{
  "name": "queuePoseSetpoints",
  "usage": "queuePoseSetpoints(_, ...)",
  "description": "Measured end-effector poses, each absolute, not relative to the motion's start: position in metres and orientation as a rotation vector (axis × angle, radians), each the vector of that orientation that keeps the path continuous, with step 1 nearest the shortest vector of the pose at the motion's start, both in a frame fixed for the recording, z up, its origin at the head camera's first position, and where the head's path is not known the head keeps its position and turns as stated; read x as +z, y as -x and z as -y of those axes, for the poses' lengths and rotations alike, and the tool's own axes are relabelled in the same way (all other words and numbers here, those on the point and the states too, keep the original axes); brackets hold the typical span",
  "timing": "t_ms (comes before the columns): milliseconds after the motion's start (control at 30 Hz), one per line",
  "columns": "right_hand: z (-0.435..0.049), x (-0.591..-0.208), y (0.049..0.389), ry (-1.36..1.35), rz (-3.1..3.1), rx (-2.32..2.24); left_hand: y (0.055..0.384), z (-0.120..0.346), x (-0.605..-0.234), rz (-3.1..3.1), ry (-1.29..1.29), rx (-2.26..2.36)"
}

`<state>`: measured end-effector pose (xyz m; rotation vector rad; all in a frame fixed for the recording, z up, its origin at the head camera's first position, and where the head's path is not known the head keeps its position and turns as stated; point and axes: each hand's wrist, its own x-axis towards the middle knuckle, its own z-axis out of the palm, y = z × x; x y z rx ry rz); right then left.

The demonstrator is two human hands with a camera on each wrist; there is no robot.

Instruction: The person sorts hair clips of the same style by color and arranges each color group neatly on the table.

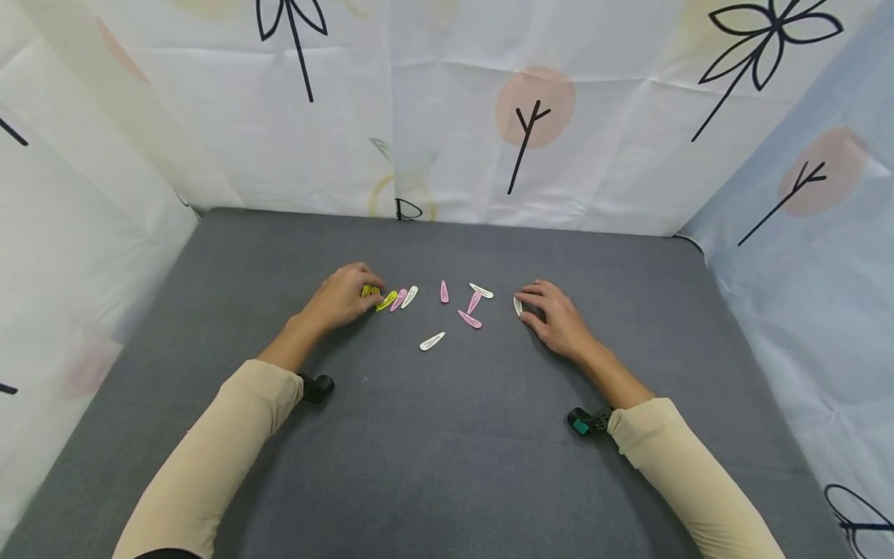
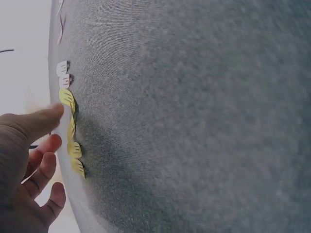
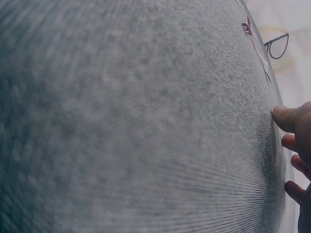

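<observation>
Several yellow snap hair clips (image 2: 71,133) lie in a row on the grey cloth, with my left hand (image 1: 337,298) over them. Its thumb tip overlaps a yellow clip in the left wrist view, and the other fingers are loosely bent and spread. Right of them in the same row are a pink hair clip (image 1: 398,300) and a white hair clip (image 1: 410,296). Over on the right, my right hand (image 1: 559,322) pinches another white hair clip (image 1: 518,307) between thumb and fingertip, low at the cloth. That clip is hidden in the right wrist view.
Between the hands, pink hair clips (image 1: 470,319) lie scattered, two of them touching, with a white clip (image 1: 481,290) at their top. One more white clip (image 1: 432,341) sits nearer. Patterned white curtains (image 1: 447,116) enclose the grey table (image 1: 447,466) at the back and sides.
</observation>
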<state>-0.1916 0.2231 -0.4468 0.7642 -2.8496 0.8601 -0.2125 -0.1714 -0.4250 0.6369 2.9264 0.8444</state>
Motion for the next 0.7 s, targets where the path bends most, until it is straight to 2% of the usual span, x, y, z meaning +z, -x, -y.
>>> queuePoseSetpoints(700, -0.2233, -0.4459, 0.1909, -0.749, 2.880, 0.861, 0.2105, 0.1802, -0.4234, -2.914, -0.730, 0.738)
